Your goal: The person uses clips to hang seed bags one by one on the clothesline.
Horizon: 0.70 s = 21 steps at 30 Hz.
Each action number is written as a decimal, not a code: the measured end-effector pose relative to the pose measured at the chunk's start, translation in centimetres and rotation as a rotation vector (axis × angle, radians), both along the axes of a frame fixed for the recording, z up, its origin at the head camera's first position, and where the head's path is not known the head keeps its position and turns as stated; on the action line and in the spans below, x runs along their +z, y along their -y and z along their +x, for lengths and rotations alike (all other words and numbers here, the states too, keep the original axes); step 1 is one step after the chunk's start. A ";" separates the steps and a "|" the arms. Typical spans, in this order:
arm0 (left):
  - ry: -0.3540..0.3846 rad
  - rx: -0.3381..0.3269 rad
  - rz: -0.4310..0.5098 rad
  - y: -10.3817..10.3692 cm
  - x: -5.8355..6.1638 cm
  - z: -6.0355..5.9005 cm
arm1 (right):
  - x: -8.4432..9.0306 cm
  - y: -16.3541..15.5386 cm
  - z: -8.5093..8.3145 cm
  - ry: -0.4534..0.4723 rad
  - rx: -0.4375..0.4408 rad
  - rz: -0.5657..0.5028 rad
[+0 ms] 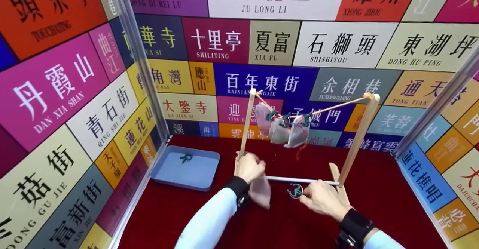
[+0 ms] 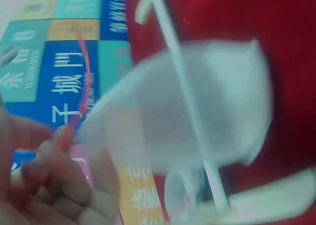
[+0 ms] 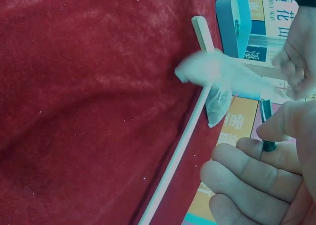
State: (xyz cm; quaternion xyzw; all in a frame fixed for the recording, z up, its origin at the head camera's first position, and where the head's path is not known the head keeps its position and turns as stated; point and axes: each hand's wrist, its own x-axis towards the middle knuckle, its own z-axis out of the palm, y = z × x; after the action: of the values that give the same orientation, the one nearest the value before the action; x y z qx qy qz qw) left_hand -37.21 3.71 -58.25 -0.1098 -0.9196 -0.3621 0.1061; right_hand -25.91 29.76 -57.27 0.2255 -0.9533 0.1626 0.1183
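Note:
My left hand [image 1: 250, 168] pinches the red drawstring [image 2: 85, 81] of a pale, see-through pouch [image 1: 260, 193], which hangs below the fingers and is blurred in both wrist views. Lower right in the head view, my right hand [image 1: 325, 197] pinches a small dark green clip [image 1: 295, 191] between thumb and fingers; its dark end [image 3: 268, 145] shows at the fingertips in the right wrist view. Beyond both hands, several similar pouches [image 1: 297, 131] hang by green clips from a yellowish cord [image 1: 338, 104] strung between two wooden posts [image 1: 361, 140].
A white rod [image 1: 299, 180] joins the posts low down, above dark red cloth [image 1: 292, 226]. To the left sits a shallow blue tray [image 1: 209, 183] with a green clip [image 1: 186, 158] in it. Printed panels [image 1: 273, 41] with sign lettering enclose the back and sides.

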 end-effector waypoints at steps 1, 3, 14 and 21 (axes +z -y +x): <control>0.001 0.026 -0.068 0.3 -0.4 0.2 | 0.1 0.1 0.0 0.004 0.004 -0.001; 0.062 0.064 -0.205 0.7 -1.3 0.5 | 0.2 0.3 0.0 0.012 0.012 0.006; 0.463 -0.148 -0.631 2.3 0.2 3.9 | 2.6 -0.3 -0.5 -0.059 0.012 0.121; 0.483 -0.277 -0.594 1.5 0.8 4.3 | 7.8 -1.7 -1.1 0.000 -0.023 0.193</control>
State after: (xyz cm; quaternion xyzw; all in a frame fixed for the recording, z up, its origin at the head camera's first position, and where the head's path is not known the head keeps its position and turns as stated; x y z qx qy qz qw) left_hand -32.95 2.20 -57.46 -0.1700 -0.9592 -0.1071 -0.1991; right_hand -27.04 31.41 -49.45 0.2250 -0.9670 0.0687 0.0977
